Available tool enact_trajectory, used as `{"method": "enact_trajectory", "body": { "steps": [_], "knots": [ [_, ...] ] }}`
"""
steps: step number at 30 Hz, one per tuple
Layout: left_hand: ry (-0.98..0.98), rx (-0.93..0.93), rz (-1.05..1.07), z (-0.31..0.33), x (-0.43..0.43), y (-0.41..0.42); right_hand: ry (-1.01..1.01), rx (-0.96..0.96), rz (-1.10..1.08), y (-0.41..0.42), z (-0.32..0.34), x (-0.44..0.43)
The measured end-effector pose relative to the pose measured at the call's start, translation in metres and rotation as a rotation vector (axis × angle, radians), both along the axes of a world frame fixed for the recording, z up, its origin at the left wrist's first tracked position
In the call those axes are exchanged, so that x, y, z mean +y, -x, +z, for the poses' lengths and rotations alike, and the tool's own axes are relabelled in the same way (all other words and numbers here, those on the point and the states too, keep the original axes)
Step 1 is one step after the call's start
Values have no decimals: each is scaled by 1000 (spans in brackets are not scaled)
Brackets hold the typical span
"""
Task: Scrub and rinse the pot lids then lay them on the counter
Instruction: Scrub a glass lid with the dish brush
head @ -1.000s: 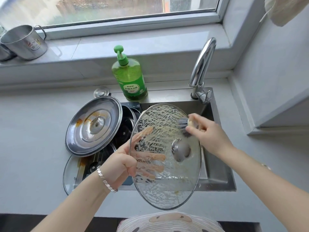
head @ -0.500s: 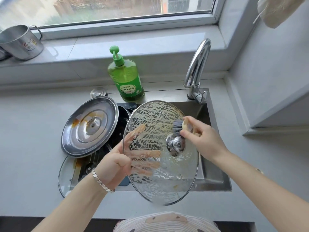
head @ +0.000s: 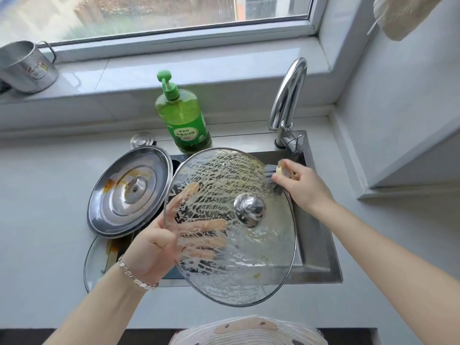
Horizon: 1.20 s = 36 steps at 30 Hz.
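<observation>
R grip has swept the brush outward. Half a sec ago the bristles sat right by the knob; now they're on the glass lid rim, on the side toward the back-right corner of the sink. Lid itself barely shifted and has the same tilt, top face toward the camera.

Meaning for the task: prob mid-scrub on the first lid. Suds streaks cover the half toward the sink's back. The half toward its front looks thinner, w/ a small yellow speck near the front rim, so more strokes are likely needed there. No water running, so rinse not begun and nothing laid out clean yet.

Grip state:
- R grip: fingers curled round the brush's pale handle end, bristles touching the glass.
- L grip: pinching the lid's left rim, thumb on the top face, fingers spread flat underneath and seen through the glass.

Lid vs grips: held up over the sink, not resting on it. L grip carries all the weight at one edge, R only presses via the brush. Wet soapy glass held by a one-edge pinch is a slip risk, imo.

Still dirty: steel lid propped at the sink's left edge, w/ orange stains. Another glass lid lies under it, partly on the surface left of the sink. Soap bottle stands just behind the sink.
</observation>
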<state>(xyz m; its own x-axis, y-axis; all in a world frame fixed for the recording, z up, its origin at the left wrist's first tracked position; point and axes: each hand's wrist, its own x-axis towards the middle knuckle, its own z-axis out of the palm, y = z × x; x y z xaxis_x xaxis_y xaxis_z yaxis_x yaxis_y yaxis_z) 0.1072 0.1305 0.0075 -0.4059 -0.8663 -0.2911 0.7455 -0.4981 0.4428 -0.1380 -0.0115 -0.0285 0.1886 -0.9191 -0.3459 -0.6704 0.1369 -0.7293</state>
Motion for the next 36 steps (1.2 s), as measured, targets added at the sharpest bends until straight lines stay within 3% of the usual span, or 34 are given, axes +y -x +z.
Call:
{"method": "enact_trajectory", "body": {
  "steps": [2, 3, 5, 7, 10, 13, 19, 24, 29, 31, 36],
  "knots": [
    [-7, 64, 23, -3, 3, 0, -80, 44, 33, 5, -10, 6],
    [35, 10, -15, 0, 2, 5, -96, 51, 40, 4, -11, 6],
    [-32, -316, -19, 6, 5, 11, -52, 37, 33, -4, -5, -2],
    [-35, -472, -55, 11, 7, 19, 8, 3, 28, -14, 6, -11],
    [-82, -466, 0, 11, 3, 21, 32, 69, 60, -15, 4, -9],
    [-73, -426, 44, 11, 3, 9, -77, 114, 57, -4, -12, 1],
    [-21, -565, -164, 6, 2, 19, 49, 66, 61, -27, 10, -14],
    [-20, -392, -106, -4, 1, 7, 69, 171, 81, -26, 8, -13],
    [-18, 195, -34, -24, 1, -7, -36, 196, 30, 0, -11, 4],
    [-14, 239, 26, -22, 3, -11, -30, 188, 43, 5, -17, 13],
    [-68, -324, 190, -19, 1, -8, 21, 183, 255, -2, -6, 38]
  ]
}}
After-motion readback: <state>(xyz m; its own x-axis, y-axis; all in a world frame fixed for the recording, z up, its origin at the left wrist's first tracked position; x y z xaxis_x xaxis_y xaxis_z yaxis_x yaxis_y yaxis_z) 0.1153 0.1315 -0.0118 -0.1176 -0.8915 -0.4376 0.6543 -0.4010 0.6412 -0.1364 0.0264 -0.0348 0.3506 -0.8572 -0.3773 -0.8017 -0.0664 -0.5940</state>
